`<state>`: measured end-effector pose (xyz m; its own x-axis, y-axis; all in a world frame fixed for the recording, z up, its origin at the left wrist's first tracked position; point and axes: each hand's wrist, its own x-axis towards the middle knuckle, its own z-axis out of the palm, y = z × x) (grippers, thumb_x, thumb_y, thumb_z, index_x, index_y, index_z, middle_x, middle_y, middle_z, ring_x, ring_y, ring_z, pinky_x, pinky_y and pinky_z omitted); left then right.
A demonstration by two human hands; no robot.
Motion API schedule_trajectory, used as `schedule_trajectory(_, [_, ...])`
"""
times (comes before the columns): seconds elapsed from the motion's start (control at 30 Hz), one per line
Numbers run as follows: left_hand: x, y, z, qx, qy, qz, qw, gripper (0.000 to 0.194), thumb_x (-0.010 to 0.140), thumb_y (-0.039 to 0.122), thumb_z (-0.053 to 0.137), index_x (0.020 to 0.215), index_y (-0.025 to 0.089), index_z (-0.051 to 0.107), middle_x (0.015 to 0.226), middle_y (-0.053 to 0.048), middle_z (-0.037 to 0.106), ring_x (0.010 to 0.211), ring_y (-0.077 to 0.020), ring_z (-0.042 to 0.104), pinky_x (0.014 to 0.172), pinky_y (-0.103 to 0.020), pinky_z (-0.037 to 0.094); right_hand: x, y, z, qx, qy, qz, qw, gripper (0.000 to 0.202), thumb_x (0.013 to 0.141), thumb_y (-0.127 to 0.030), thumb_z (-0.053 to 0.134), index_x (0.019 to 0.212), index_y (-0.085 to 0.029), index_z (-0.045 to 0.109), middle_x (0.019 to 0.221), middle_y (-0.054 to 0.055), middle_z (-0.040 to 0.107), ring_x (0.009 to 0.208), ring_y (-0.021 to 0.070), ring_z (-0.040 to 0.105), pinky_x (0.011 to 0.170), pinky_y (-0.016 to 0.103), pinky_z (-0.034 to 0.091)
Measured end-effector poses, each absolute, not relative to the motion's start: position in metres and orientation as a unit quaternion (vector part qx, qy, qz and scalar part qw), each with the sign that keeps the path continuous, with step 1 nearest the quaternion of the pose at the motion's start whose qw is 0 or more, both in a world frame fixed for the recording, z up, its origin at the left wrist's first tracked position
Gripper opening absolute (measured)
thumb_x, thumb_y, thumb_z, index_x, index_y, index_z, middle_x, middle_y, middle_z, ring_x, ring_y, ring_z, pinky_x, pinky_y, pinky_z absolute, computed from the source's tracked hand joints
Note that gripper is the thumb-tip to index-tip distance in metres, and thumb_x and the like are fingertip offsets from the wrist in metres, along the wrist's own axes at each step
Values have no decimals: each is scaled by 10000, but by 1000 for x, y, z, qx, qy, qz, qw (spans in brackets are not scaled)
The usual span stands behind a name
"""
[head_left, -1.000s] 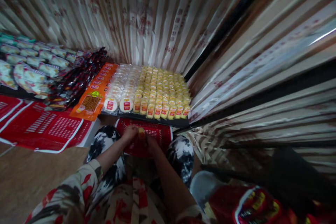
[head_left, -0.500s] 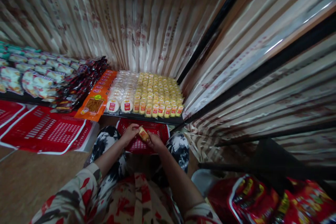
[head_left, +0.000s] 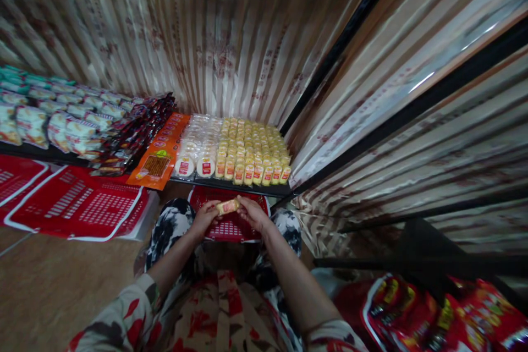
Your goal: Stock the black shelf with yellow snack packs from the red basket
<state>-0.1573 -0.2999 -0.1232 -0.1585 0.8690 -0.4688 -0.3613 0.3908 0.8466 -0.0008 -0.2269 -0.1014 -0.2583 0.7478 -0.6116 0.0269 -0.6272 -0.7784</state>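
Note:
A small yellow wrapped snack [head_left: 228, 207] is held level between both hands, over a red basket [head_left: 235, 231]. My left hand [head_left: 207, 216] pinches its left end, and my right hand [head_left: 251, 213] grips its right end. Just beyond the hands, rows of similar yellow snacks [head_left: 256, 148] stand on a black shelf [head_left: 231, 182]. Round white packs [head_left: 196, 148] are lined up to their left, beside an orange packet [head_left: 154, 157].
Dark packets [head_left: 132, 132] and white-and-green packets [head_left: 53, 115] fill the shelf's left part. Red baskets [head_left: 82, 201] lie below on the floor [head_left: 61, 280]. Striped curtains [head_left: 223, 38] and black bars [head_left: 396, 104] rise behind and right. Red bags [head_left: 482, 313] are at lower right.
The yellow snack has turned from a slant to nearly level, with its label facing up. My right hand has risen to its right end. The view has shifted slightly.

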Motion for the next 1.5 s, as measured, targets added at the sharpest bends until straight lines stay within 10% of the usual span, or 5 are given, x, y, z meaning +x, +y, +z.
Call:
schedule_trajectory(0.27, [-157,-299,-127,301,559,517,574,287,589,283,694,794,148,545,643,10,628,554,-101,576,520,-196,415,-9,-217,-93,-453,-518,668,282,354,573,-294,755,873,-156,628,692,-22,622,562,70,517,500,163,370])
schedule_trajectory(0.67, [-160,-275,-134,452,614,483,431,278,698,261,603,961,175,626,816,-19,656,708,-132,597,714,-266,475,-28,-201,-79,-449,-712,465,273,187,714,-233,564,874,-167,634,652,-33,567,548,87,484,560,206,409])
schedule_trajectory(0.97, [-160,-249,-110,437,724,482,231,296,756,323,591,1008,184,657,838,-40,553,732,-152,566,749,-302,479,-31,-210,-74,-502,-705,275,419,277,763,-207,472,1002,-172,607,976,87,581,686,140,544,647,277,494])
schedule_trajectory(1.5, [-148,-215,-103,454,748,424,234,284,793,310,556,1033,172,618,931,-63,594,847,-186,567,756,-297,438,-35,-206,-101,-467,-740,266,404,311,797,-122,403,1021,-181,611,990,86,601,941,186,552,878,334,450])
